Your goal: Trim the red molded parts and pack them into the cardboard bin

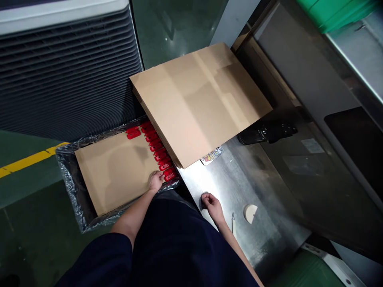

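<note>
My left hand point(156, 180) is over the near right corner of a cardboard sheet point(119, 171) in a plastic-lined bin point(70, 191). Its fingers are pinched together beside the nearest of several red parts point(169, 174), which lie in a column along the bin's right side; whether it grips that part is unclear. Two more red parts point(133, 132) rest at the sheet's far edge. Above the metal table's near left edge, my right hand point(212, 203) is closed with curled fingers, and anything inside it is hidden.
A stack of cardboard sheets point(200, 103) covers the table's far end and overhangs the bin. On the metal table point(239, 179) lie a white round piece point(250, 213), a thin pen-like tool point(233, 225) and a black bottle-like object point(263, 133). A large louvred unit point(72, 71) stands at the left.
</note>
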`<state>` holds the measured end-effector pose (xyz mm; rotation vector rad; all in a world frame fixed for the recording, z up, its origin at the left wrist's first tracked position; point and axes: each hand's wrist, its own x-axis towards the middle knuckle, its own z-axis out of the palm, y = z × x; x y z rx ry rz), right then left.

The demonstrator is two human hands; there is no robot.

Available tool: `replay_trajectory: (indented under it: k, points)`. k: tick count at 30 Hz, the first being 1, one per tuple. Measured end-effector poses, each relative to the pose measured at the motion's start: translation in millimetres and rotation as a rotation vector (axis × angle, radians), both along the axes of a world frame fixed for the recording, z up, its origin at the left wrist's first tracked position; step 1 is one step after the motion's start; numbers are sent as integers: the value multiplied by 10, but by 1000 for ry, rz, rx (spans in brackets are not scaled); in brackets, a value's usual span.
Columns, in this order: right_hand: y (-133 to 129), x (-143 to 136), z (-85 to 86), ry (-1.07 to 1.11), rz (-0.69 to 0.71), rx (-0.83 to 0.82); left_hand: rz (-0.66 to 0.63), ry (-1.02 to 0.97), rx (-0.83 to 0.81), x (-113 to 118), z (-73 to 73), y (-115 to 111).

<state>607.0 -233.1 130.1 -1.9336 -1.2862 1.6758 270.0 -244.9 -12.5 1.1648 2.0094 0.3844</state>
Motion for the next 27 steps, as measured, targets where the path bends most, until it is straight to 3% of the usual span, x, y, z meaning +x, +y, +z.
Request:
replay_trajectory:
  k: [10, 16, 19, 22, 25, 27]
  points:
    - [-135, -172, 68, -71, -77, 16, -39, -49, -70, -186, -29, -109]
    - [-518, -466, 179, 31, 2, 22, -46, -27, -121, -236, -17, -161]
    - [-860, -493, 48, 81, 24, -29, -69, 7, -134, -192, 54, -153]
    - [-1361, -318, -163, 40, -60, -72, -96, 71, -78, -129, 194, -227]
    - [-2102, -7, -257, -51, -214, -129, -88, 179, 46, -36, 404, -464]
    - [-2714, 173, -167, -102, -303, -170, -115, 220, 105, 71, 555, -731]
